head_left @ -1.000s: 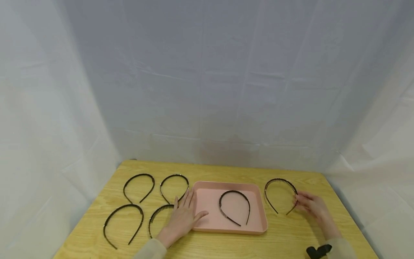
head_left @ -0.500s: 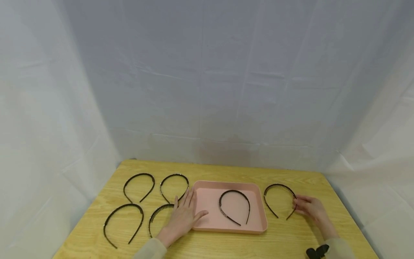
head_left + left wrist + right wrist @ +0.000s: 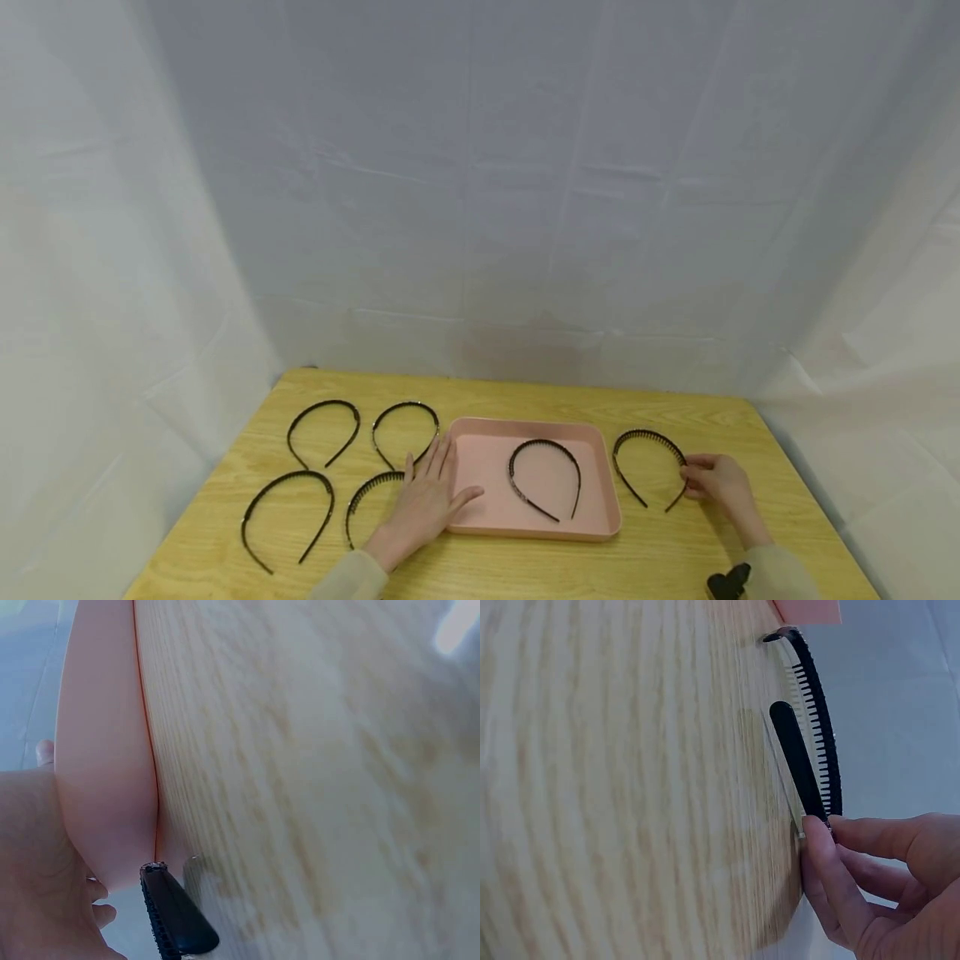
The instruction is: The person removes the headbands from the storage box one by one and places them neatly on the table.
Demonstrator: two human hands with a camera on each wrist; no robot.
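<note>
A pink tray (image 3: 483, 450) sits mid-table with one black headband (image 3: 543, 477) inside it. To its right lies a black toothed headband (image 3: 643, 450); my right hand (image 3: 708, 479) pinches its right side between thumb and fingertips, as the right wrist view shows at the band (image 3: 810, 750) and the hand (image 3: 870, 877). My left hand (image 3: 427, 500) lies flat with straight fingers at the tray's left edge, over part of another toothed headband (image 3: 367, 496). The left wrist view shows that band's end (image 3: 172, 915) beside the tray wall (image 3: 105, 772).
Three more black headbands lie left of the tray: two at the back (image 3: 324, 433) (image 3: 405, 432) and one near the front (image 3: 288, 517). The wooden table (image 3: 660, 550) is hemmed by white cloth at the back and sides. A black wrist strap (image 3: 726, 582) shows at bottom right.
My right hand has drawn the toothed headband slightly toward me and to the left, nearer the tray. The left hand has stayed still.
</note>
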